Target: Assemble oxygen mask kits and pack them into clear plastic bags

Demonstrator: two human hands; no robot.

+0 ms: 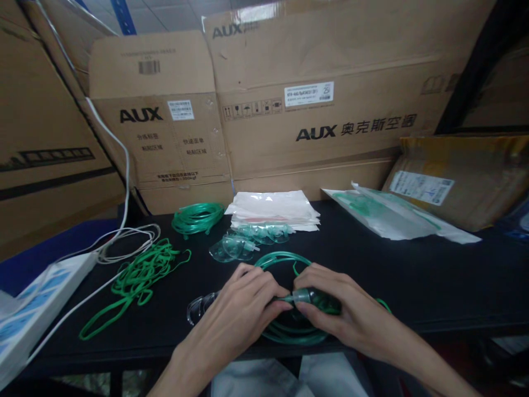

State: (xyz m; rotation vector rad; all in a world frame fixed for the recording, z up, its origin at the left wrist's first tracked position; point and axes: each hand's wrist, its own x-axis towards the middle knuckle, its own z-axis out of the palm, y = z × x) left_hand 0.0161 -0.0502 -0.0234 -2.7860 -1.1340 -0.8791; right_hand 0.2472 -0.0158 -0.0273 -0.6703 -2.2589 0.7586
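Observation:
My left hand (248, 300) pinches the end of a green plastic tube (285, 257), whose coil lies on the black table under both hands. My right hand (349, 295) is closed round a translucent green oxygen mask (326, 300), its pale connector (300, 296) pointing left. Tube end and connector meet between my fingertips; how far one sits in the other I cannot tell. Clear plastic pieces (200, 307) lie left of my left hand, partly behind it. Beyond my hands are more green masks (233, 248) and a second tubing coil (197, 218).
At left lie a tangle of green elastic cord (144, 270), a white power strip (45, 309) and white cables (124, 242). White packets (273, 204) are stacked at the back. Bagged green items (397, 215) lie at right beside a cardboard box (458, 182). Cardboard sheets (256, 132) form the back wall.

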